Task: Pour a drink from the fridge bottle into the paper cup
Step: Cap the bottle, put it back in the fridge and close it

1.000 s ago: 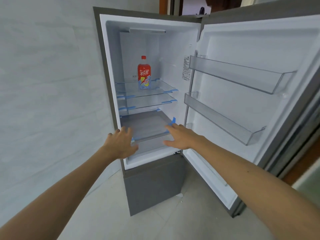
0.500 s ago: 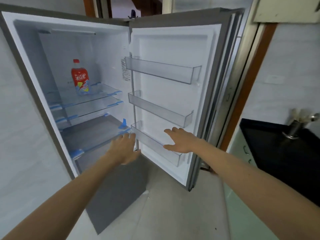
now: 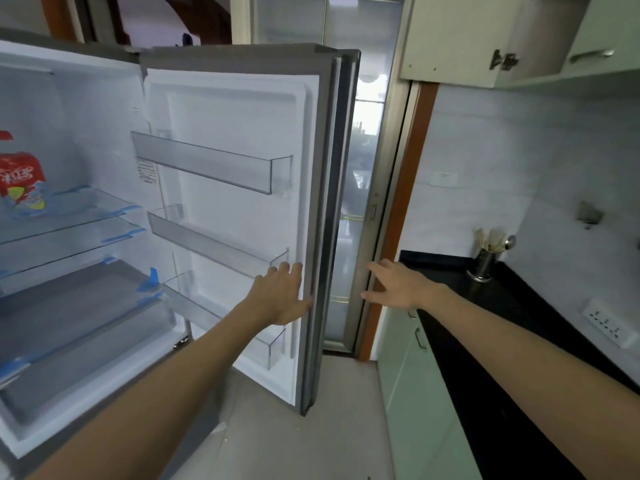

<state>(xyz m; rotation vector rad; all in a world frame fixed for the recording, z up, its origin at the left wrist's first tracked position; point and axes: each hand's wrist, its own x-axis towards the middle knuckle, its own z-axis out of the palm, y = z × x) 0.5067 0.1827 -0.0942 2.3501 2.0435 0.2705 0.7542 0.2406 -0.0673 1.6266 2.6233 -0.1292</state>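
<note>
I see a home kitchen: an open fridge stands near a black bench over pale green cabinets, with a utensil pot on it, wall cupboards above and a tiled wall.

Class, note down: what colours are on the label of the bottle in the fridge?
Red above, pale blue below, on the bottle; head view.

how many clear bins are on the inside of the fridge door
3. The top bin sits highest on the fridge door, the middle bin below it, and the bottom bin lowest, partly behind the left hand.
</note>
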